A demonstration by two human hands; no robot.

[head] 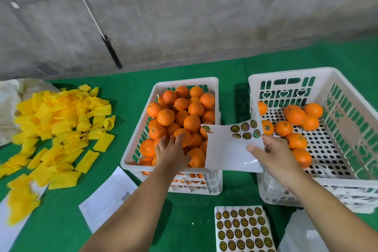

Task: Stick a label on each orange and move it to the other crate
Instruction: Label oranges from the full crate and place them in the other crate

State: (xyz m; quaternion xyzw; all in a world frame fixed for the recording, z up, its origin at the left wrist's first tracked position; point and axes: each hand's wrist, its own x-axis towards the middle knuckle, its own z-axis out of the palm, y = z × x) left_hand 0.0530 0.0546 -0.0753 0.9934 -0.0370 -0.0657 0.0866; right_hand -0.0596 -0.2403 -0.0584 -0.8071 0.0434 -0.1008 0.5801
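Head view: left hand (170, 150) reaches into the full crate (185, 83), fingers spread loosely over an orange (182, 136), perhaps just touching. Right hand (272, 152) pinches the label sheet (229, 149) by the other crate (286, 73), which holds several oranges.

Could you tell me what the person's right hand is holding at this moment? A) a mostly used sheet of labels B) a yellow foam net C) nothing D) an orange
A: the right hand pinches the near edge of a white label sheet with only a few round labels left at its far end.
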